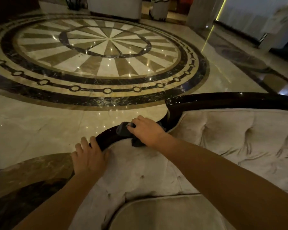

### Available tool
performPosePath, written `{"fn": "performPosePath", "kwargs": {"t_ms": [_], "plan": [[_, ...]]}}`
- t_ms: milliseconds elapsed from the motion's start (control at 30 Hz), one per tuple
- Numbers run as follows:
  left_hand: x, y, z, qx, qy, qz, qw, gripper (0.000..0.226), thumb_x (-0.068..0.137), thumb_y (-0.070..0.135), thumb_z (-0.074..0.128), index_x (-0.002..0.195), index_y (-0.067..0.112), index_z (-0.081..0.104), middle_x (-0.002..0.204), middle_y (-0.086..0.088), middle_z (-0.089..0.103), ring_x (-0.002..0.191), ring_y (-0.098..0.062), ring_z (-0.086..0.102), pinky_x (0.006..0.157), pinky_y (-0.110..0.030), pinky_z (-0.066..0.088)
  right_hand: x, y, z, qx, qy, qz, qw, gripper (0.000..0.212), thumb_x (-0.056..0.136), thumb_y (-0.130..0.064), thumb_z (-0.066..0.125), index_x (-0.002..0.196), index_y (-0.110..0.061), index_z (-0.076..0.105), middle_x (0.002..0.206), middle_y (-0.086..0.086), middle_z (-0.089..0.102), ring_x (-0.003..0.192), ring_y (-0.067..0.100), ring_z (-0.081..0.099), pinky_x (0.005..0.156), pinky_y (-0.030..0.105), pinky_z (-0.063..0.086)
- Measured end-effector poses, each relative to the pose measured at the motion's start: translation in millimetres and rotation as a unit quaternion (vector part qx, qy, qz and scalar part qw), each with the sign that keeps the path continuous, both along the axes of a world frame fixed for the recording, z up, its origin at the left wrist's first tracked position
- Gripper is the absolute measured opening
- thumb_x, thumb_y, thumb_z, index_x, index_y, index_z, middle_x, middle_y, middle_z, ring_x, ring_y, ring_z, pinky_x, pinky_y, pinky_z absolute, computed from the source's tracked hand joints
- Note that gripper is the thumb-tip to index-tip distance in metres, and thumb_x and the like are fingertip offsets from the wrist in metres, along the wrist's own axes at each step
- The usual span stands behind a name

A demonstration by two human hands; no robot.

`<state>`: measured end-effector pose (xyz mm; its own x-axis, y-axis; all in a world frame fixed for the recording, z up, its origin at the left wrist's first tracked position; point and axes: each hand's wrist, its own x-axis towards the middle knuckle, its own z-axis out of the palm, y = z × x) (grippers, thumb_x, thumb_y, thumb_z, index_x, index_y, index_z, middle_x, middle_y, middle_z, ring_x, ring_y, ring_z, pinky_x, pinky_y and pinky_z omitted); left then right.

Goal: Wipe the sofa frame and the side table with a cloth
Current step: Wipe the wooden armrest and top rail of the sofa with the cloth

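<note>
Sofa frame [106, 136], a dark polished wooden rail, curves along the top of the tufted back; from the cloth it runs two ways, down and leftward toward the left hand, and up and rightward into a higher sweep of rail [223, 98]. The cloth [123, 130], dark and bunched, lies on the rail where it dips, pressed there under the right hand [146, 130], whose grip is closed down over the cloth with fingers curled on top. The left hand [88, 156] rests just left of the cloth on the same rail, fingers spread and flat over the edge, grasping nothing but steadying on the wood. I judge that the coming stroke follows the rail's long axis, and the right hand is the one placed for it; the stretch leftward is short and blocked by the left hand, while the stretch to the right is long. Left of the frame and below it lies a rounded marble table [32, 170], well apart from the cloth, its top bare. No containers show.
</note>
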<state>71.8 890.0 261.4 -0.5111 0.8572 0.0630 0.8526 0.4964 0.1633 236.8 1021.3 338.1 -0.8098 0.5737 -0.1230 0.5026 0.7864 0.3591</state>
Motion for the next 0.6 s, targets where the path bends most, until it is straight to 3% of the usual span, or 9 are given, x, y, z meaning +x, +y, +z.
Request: {"fn": "performPosePath", "kwargs": {"t_ms": [133, 200, 300, 400, 467, 500, 600], "plan": [[34.9, 36.7, 34.2, -0.014, -0.030, -0.063, 0.997, 0.057, 0.090, 0.044, 0.052, 0.137, 0.017, 0.035, 0.140, -0.014, 0.036, 0.124, -0.033, 0.041, 0.101, -0.045, 0.038, 1.6, 0.8, 33.4, 0.066, -0.186, -0.049, 0.979, 0.029, 0.100, -0.018, 0.053, 0.128, -0.013, 0.062, 0.129, 0.014, 0.058, 0.119, 0.034, 0.049, 0.092, 0.045, 0.041], [61.1, 55.5, 48.7, -0.013, -0.062, -0.070, 0.996, 0.053, 0.092, 0.045, 0.049, 0.136, 0.016, 0.039, 0.142, -0.013, 0.038, 0.126, -0.033, 0.040, 0.101, -0.045, 0.038, -5.5, -5.0, 58.0, 0.099, -0.222, -0.023, 0.970, 0.027, 0.100, -0.025, 0.055, 0.124, -0.018, 0.064, 0.127, 0.009, 0.060, 0.120, 0.033, 0.050, 0.091, 0.044, 0.039], [97.4, 78.8, 74.0, 0.074, -0.201, -0.041, 0.976, 0.041, 0.096, 0.036, 0.047, 0.131, 0.014, 0.048, 0.136, -0.014, 0.047, 0.122, -0.032, 0.045, 0.097, -0.044, 0.039, -7.6, 5.1, 115.8, 0.134, -0.133, 0.041, 0.981, 0.024, 0.095, -0.024, 0.061, 0.118, -0.019, 0.067, 0.123, 0.009, 0.061, 0.117, 0.032, 0.050, 0.088, 0.043, 0.038], [126.2, 100.2, 102.6, 0.208, -0.320, -0.053, 0.923, 0.031, 0.099, 0.023, 0.041, 0.125, 0.012, 0.054, 0.126, -0.013, 0.056, 0.116, -0.029, 0.052, 0.093, -0.039, 0.042, 36.3, 32.1, 153.5, 0.050, 0.025, -0.067, 0.996, 0.025, 0.095, -0.027, 0.059, 0.118, -0.018, 0.065, 0.123, 0.011, 0.060, 0.118, 0.033, 0.051, 0.093, 0.045, 0.039], [146.2, 110.6, 122.0, 0.243, -0.322, -0.077, 0.912, 0.031, 0.101, 0.022, 0.037, 0.125, 0.013, 0.055, 0.123, -0.010, 0.059, 0.111, -0.026, 0.055, 0.089, -0.036, 0.045, 83.9, 39.9, 144.3, -0.070, 0.109, -0.144, 0.981, 0.029, 0.098, -0.037, 0.050, 0.119, -0.020, 0.061, 0.119, 0.011, 0.061, 0.116, 0.033, 0.054, 0.093, 0.046, 0.038], [157.8, 117.7, 131.6, 0.247, -0.310, -0.082, 0.914, 0.032, 0.102, 0.023, 0.036, 0.127, 0.013, 0.054, 0.124, -0.008, 0.059, 0.111, -0.024, 0.056, 0.090, -0.035, 0.046, 106.2, 40.8, 133.0, -0.084, 0.155, -0.157, 0.972, 0.036, 0.100, -0.044, 0.042, 0.123, -0.021, 0.059, 0.120, 0.010, 0.062, 0.115, 0.032, 0.055, 0.095, 0.047, 0.037], [176.2, 128.9, 142.5, 0.234, -0.263, -0.104, 0.930, 0.036, 0.104, 0.027, 0.033, 0.127, 0.014, 0.056, 0.123, -0.008, 0.062, 0.110, -0.024, 0.057, 0.096, -0.038, 0.047, 138.1, 40.6, 104.4, -0.010, 0.195, -0.159, 0.968, 0.058, 0.098, -0.062, 0.024, 0.127, -0.024, 0.055, 0.118, 0.009, 0.064, 0.109, 0.031, 0.058, 0.096, 0.050, 0.039]]}}
